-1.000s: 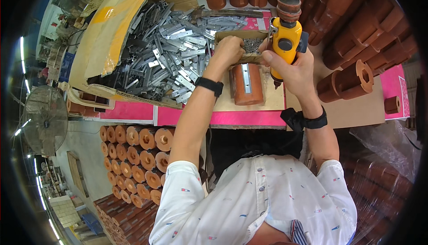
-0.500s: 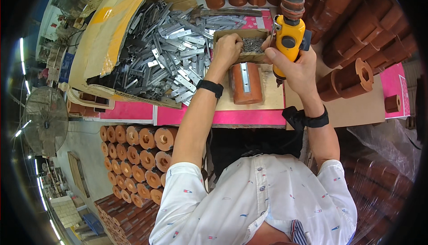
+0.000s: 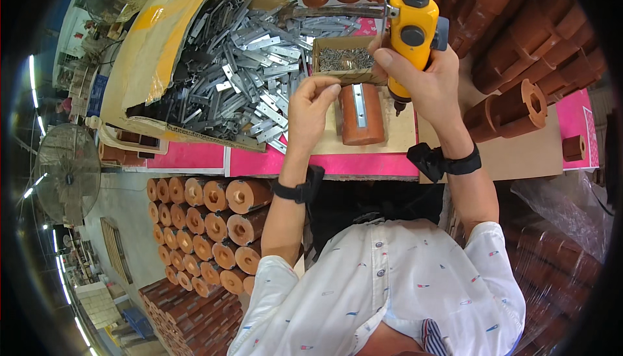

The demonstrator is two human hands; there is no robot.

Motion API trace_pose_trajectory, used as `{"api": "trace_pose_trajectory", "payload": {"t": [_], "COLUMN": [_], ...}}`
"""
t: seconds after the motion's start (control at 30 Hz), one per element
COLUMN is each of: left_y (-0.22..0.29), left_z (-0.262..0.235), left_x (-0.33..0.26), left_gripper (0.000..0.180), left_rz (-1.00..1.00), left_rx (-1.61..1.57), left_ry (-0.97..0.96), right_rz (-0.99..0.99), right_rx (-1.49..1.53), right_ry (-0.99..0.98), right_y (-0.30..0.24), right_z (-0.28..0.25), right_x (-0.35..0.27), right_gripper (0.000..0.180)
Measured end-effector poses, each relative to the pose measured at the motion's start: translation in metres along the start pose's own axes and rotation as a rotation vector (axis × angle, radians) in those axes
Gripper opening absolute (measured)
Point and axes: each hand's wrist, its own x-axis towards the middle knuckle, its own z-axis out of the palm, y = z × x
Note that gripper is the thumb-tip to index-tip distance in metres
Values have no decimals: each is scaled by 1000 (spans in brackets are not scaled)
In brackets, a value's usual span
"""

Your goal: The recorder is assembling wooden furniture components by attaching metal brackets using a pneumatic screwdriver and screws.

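Two fans (image 3: 68, 174) left of pink tabletop (image 3: 195, 156)

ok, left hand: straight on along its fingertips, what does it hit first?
Probably the near left side of the brown cylinder, close by the left hand's fingertips. Depth is unclear from this single view; if held higher, the hand could pass over it.

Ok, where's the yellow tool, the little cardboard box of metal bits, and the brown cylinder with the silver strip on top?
Yellow tool (image 3: 413, 34): head view, the dark round part on its body.
Little cardboard box (image 3: 358, 75): head view, its near wall.
Brown cylinder (image 3: 350, 117): head view, its side, left of the strip (image 3: 359, 105).
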Motion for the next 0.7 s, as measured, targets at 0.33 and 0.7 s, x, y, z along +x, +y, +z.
{"api": "trace_pose_trajectory", "payload": {"t": [0.33, 0.7], "left_y": [0, -1], "left_z": [-6, 6], "left_x": [-41, -46], "left_gripper": [11, 15], "left_rz": [-54, -44], "left_rx": [-43, -41], "left_ry": [-114, -105], "right_rz": [-85, -133], "right_rx": [73, 155], "right_ry": [-19, -13], "right_y": [-4, -7], "right_z": [26, 42], "right_x": [9, 10], "right_gripper": [24, 21]}}
